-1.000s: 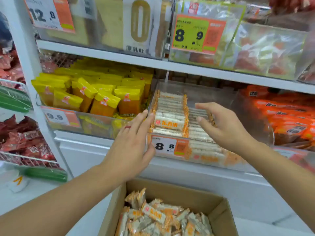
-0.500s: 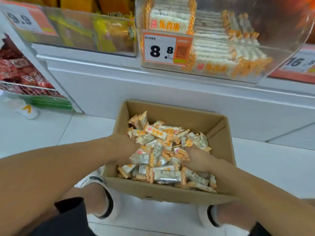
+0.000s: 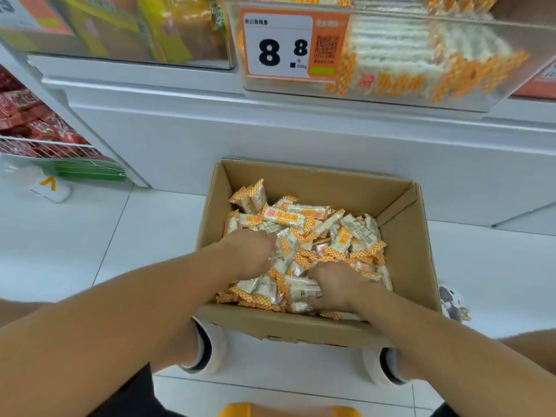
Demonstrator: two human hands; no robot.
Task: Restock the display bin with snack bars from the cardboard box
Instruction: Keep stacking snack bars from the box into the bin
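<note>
While both hands sit down in the cardboard box (image 3: 406, 260) on the floor, the restocking looks partway through; the display bin (image 3: 391, 94) on the shelf above already shows neat rows of bars behind its clear front, yet the loose snack bars (image 3: 301, 218) in the box are many. The left hand (image 3: 249, 254) curls into the heap and the right hand (image 3: 337, 285) grips several bars, though wrappers cover the fingertips, so how many each holds I cannot tell; the bin's top is cut off and blurred, hiding how much room remains.
</note>
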